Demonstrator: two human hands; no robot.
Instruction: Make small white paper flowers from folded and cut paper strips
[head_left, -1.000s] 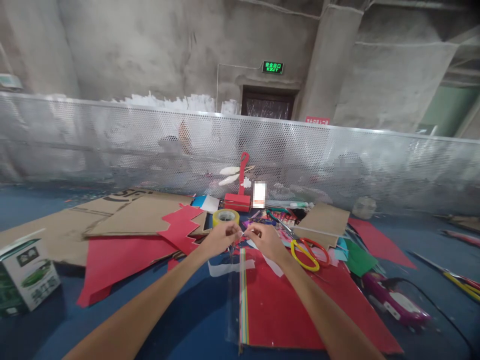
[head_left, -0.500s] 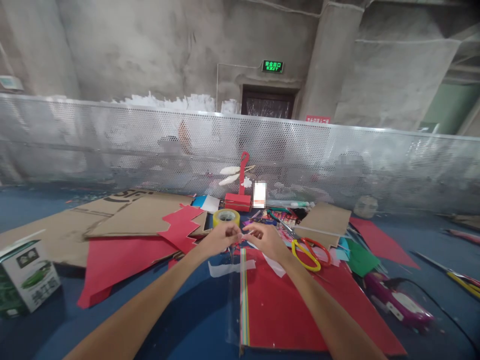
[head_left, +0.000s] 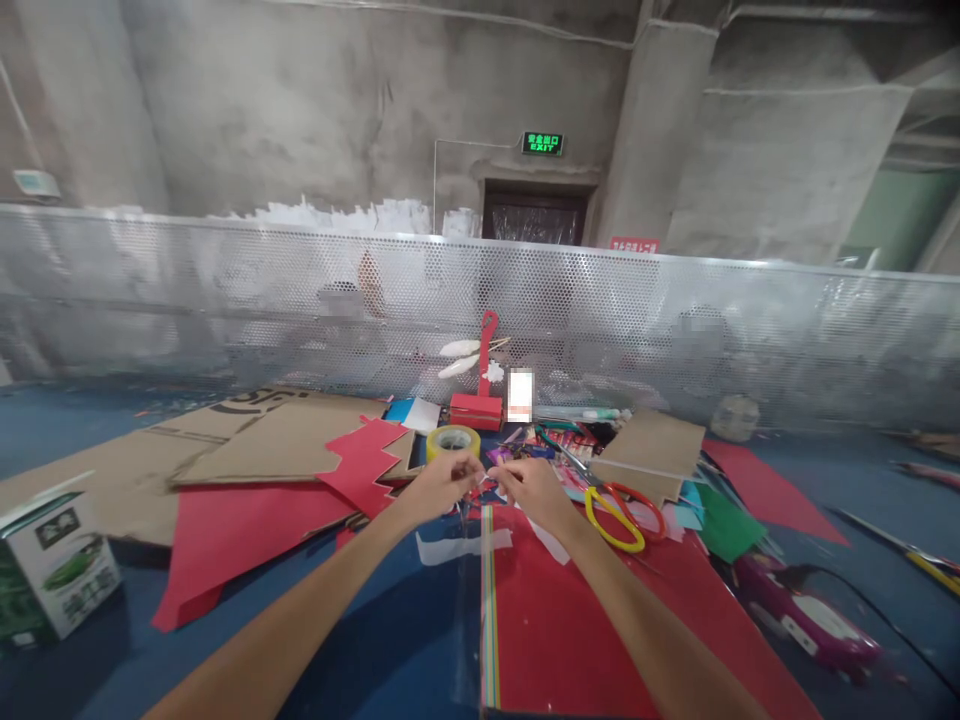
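Note:
My left hand [head_left: 448, 482] and my right hand [head_left: 531, 488] meet over the middle of the table, both with fingers pinched. Between the fingertips is something small and whitish, too small to name. A yellow roll of tape [head_left: 453, 442] stands just behind my left hand. Below the hands lie a strip of white paper [head_left: 457, 546] and a stack of coloured sheets with a red one [head_left: 570, 620] on top. Scissors with yellow and red handles [head_left: 616, 518] rest to the right of my right hand.
Cardboard [head_left: 262, 440] and cut red paper [head_left: 247, 530] spread on the left, near a green-and-white carton [head_left: 71, 565]. A red paper construction [head_left: 476, 408] stands at the back before a perforated metal screen [head_left: 300, 310]. A purple corded device [head_left: 814, 620] lies right, near other scissors [head_left: 892, 540].
My fingertips have drawn slightly apart, with the small whitish thing still between them. The whole view has tilted up a little.

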